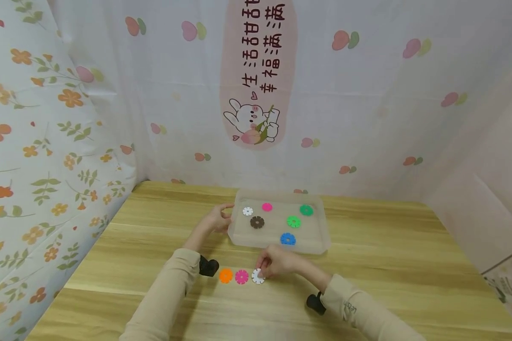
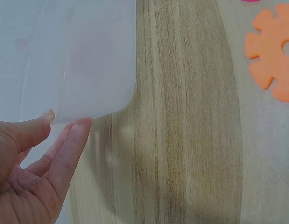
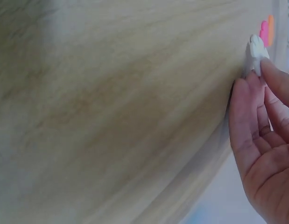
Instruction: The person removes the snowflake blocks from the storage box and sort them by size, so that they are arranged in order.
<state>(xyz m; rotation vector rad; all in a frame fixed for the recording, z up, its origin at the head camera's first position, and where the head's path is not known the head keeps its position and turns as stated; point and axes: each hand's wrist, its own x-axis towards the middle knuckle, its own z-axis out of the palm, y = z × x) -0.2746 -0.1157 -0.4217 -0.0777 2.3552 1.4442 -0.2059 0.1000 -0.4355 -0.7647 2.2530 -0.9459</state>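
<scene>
My left hand (image 1: 216, 219) is at the left side of a translucent plastic tray (image 1: 277, 247). In the left wrist view, its thumb and fingertips (image 2: 83, 123) hold the tray's edge. My right hand (image 1: 278, 261) pinches a white notched disc (image 1: 258, 276) at the tabletop in front of the tray. In the right wrist view, thumb and fingers grip that white disc (image 3: 257, 52) by its near edge. To its left, a pink notched disc (image 1: 242, 277) and an orange one (image 1: 226, 275) lie in a row with it.
Inside the tray are several notched discs: white (image 1: 248, 211), pink (image 1: 267, 207), brown (image 1: 257, 222), light green (image 1: 294, 221), dark green (image 1: 306, 210) and blue (image 1: 288, 239). The wooden table (image 1: 384, 265) meets a patterned cloth (image 1: 367, 118) behind the tray.
</scene>
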